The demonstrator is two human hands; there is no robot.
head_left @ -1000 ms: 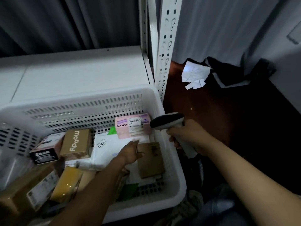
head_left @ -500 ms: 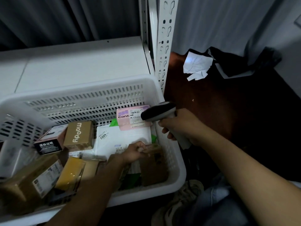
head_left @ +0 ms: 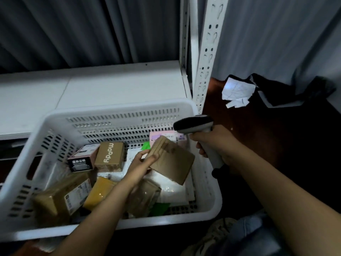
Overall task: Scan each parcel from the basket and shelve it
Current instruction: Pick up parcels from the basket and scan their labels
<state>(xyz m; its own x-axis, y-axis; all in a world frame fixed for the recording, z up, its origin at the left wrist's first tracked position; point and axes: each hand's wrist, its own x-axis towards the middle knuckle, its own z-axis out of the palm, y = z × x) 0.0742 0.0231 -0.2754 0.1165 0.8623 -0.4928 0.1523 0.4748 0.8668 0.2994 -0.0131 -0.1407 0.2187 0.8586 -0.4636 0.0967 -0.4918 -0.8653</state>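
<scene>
Fingers [head_left: 147, 161] of your left hand [head_left: 140, 166] pinch the brown parcel [head_left: 172, 161] by its edge, tilting it up over the basket [head_left: 118, 115] so a face meets the scanner [head_left: 193, 124]. Your right hand [head_left: 215, 143] is wrapped around the scanner's grip, its head aimed toward the parcel. Other parcels lie below, and the shelf [head_left: 110, 89] behind waits empty.

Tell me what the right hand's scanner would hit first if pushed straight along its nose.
Likely the brown parcel held up by the left hand: the scanner in the right hand points left toward it. Depth is unclear; it might pass above and reach the basket wall.
</scene>
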